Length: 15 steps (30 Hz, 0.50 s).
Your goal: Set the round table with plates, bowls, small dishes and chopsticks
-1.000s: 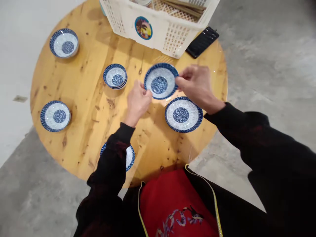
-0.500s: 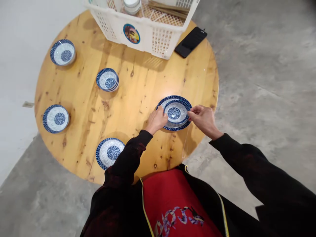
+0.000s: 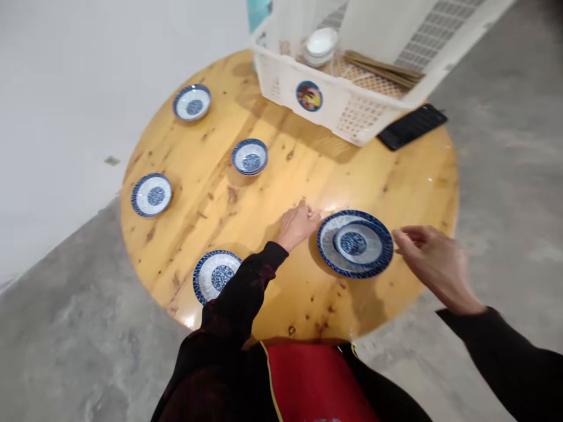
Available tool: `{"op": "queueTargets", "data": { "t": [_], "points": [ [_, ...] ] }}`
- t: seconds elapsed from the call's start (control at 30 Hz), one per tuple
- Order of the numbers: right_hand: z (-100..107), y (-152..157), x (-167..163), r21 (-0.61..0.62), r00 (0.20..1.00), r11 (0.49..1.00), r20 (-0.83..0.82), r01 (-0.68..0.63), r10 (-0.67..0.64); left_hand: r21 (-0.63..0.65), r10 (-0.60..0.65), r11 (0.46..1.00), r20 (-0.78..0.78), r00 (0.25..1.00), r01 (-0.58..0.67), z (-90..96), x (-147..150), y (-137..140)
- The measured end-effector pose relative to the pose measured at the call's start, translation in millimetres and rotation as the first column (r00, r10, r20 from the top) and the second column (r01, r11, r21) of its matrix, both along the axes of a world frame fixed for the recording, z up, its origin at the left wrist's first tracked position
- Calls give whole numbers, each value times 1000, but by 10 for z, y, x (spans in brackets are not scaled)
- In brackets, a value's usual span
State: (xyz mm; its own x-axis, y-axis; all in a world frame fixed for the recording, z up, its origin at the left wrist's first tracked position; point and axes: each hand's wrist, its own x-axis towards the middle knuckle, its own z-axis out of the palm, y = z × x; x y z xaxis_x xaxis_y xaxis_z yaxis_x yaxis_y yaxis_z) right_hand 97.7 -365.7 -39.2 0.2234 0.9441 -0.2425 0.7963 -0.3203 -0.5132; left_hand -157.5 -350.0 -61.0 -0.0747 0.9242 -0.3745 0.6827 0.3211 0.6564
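A blue-and-white plate (image 3: 328,252) lies on the round wooden table, and a smaller blue-and-white bowl (image 3: 353,242) sits on it, right of its centre. Just left of the plate's rim is my left hand (image 3: 299,225), fingers curled in and nothing visible in them. My right hand (image 3: 433,264), slightly blurred, hovers off the plate's right rim; its fingers are bent, with a gap between thumb and fingers, and it holds nothing I can see. Partly behind my left sleeve lies another blue-and-white plate (image 3: 215,275).
A small stack of bowls (image 3: 250,157) stands mid-table (image 3: 285,187). Two more blue-and-white dishes (image 3: 192,103) (image 3: 152,195) are along the left edge. At the back, a white plastic basket (image 3: 341,111) holds white bowls (image 3: 321,46) and chopsticks (image 3: 382,69); a black phone (image 3: 413,126) lies beside it.
Both hands have let go of the bowl on the plate and moved apart, left hand leftward and right hand rightward. The view has shifted, so the table appears farther right and lower.
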Motion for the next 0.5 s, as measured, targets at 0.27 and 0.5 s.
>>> {"op": "queueTargets", "data": {
  "t": [0.27, 0.5],
  "points": [
    [219, 942, -1135, 121, 911, 941, -239, -316, 337, 241, 529, 843, -202, 825, -481, 60, -1511, 609],
    [-265, 1719, -2462, 118, 843, 881, -259, -458, 472, 229, 471, 878, -250, 846, -421, -53, -1875, 876]
  ]
}}
